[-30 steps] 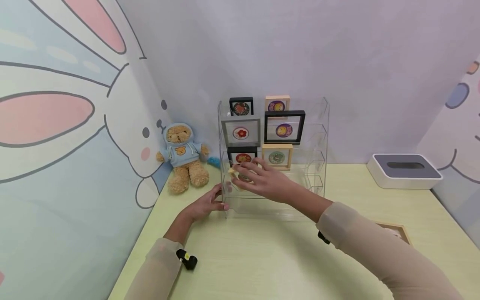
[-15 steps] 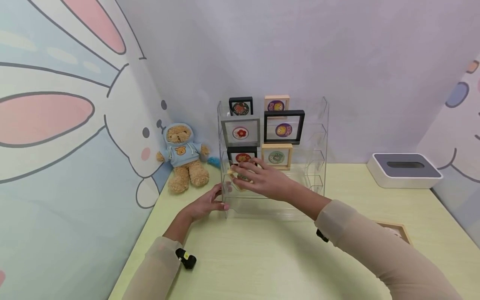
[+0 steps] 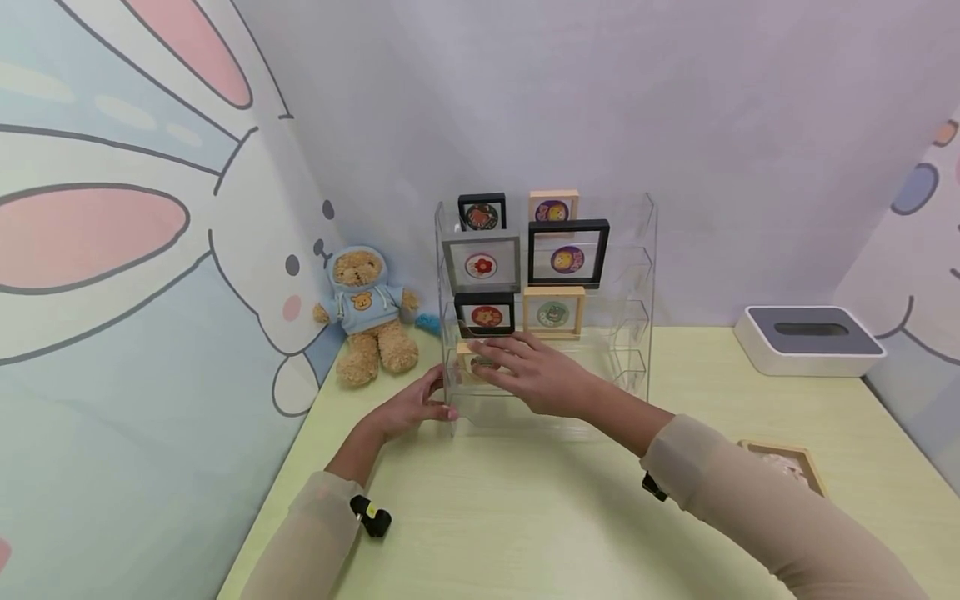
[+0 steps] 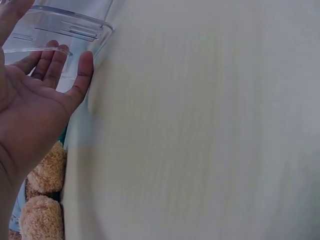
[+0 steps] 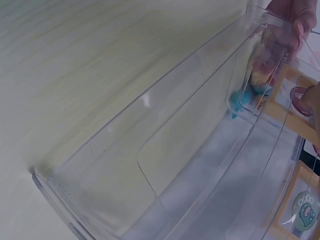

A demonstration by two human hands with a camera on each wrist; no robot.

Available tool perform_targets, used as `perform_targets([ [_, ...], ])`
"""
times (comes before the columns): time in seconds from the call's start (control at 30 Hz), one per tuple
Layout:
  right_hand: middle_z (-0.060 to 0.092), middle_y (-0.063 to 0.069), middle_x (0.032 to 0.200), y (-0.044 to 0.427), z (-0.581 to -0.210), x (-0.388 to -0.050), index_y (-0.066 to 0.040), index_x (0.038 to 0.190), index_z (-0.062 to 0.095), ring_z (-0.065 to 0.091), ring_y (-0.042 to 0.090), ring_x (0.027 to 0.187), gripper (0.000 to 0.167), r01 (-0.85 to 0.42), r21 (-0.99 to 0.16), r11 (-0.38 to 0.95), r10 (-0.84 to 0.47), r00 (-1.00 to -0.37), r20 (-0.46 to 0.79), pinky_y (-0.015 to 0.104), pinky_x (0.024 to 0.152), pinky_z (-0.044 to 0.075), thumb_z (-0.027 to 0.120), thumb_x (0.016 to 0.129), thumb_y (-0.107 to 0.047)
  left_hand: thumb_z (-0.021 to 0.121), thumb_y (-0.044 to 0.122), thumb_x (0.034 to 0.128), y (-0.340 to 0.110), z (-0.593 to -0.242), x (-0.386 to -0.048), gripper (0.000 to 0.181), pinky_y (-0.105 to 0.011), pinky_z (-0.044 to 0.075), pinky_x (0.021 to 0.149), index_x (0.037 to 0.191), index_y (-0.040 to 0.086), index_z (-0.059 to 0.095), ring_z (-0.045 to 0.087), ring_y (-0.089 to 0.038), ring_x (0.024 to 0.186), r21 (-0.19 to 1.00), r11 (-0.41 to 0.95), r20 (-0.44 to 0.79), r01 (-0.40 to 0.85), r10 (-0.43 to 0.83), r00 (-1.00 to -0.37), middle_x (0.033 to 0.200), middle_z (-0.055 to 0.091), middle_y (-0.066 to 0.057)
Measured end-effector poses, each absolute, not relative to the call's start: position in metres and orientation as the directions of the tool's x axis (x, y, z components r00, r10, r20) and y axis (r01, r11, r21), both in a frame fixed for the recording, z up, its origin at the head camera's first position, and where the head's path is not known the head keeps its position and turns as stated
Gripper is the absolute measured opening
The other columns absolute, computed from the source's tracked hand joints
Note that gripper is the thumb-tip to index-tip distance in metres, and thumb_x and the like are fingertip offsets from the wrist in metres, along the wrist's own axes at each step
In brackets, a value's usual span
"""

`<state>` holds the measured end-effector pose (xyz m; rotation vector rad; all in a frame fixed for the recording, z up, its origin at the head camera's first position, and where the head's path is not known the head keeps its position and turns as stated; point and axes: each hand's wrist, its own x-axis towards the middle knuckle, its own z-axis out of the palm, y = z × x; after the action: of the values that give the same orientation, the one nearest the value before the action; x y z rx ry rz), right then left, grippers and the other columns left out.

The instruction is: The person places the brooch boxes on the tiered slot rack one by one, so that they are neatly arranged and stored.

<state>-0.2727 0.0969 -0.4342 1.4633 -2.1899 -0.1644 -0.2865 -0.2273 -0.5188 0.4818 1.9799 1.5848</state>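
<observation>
A clear tiered display rack (image 3: 555, 408) stands on the table with several small picture frames on its steps. My left hand (image 3: 405, 410) grips its left side panel, thumb in front and fingers behind. In the left wrist view, those fingers (image 4: 82, 70) show against the clear plastic. At the lowest occupied step on the left, my right hand (image 3: 536, 375) pinches a small light-wood picture frame (image 3: 464, 367). A digit covers part of the round badge (image 5: 300, 97) in it. Just above are a black frame (image 3: 459, 318) with a red badge and a wooden frame (image 3: 555, 335) with a green badge.
Higher up stand a grey frame (image 3: 450, 265) and a black frame (image 3: 570, 225). A teddy bear (image 3: 378, 350) sits left of the rack. To the right are a tissue box (image 3: 813, 367) and a wooden tray (image 3: 806, 462), partly behind the right sleeve.
The small wooden frame has gone from tilted to nearly square on its step. My right hand has lowered slightly, uncovering the red badge above. The left hand stays on the rack.
</observation>
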Motion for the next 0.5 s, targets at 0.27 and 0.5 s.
perform_targets([
  [0.27,0.047,0.006,0.175,0.0953,-0.4337,-0.2671,-0.019,0.161,0.056,0.052,0.030,0.155,0.068,-0.846,0.286,0.451,-0.872,-0.348,0.345,0.059,0.121,0.047,0.083,0.098,-0.020,0.072,0.007,0.1042,-0.2269,-0.5141,-0.2912,0.101,-0.059,0.033,0.131,0.179,0.016,0.005,0.027,-0.043,0.167,0.977,0.203,-0.183,-0.073,0.600,-0.778,0.181,0.026,-0.017],
  [0.5,0.047,0.007,0.175,0.0955,-0.4325,-0.2657,-0.018,0.160,0.056,0.052,0.029,0.156,0.064,-0.850,0.269,0.453,-0.866,-0.349,0.357,0.059,0.121,0.047,0.079,0.100,-0.020,0.076,0.001,0.0985,-0.2256,-0.5114,-0.2936,0.102,-0.061,0.030,0.132,0.178,0.012,0.012,0.026,-0.041,0.169,0.989,0.131,-0.134,-0.069,0.593,-0.794,0.181,0.027,-0.016],
])
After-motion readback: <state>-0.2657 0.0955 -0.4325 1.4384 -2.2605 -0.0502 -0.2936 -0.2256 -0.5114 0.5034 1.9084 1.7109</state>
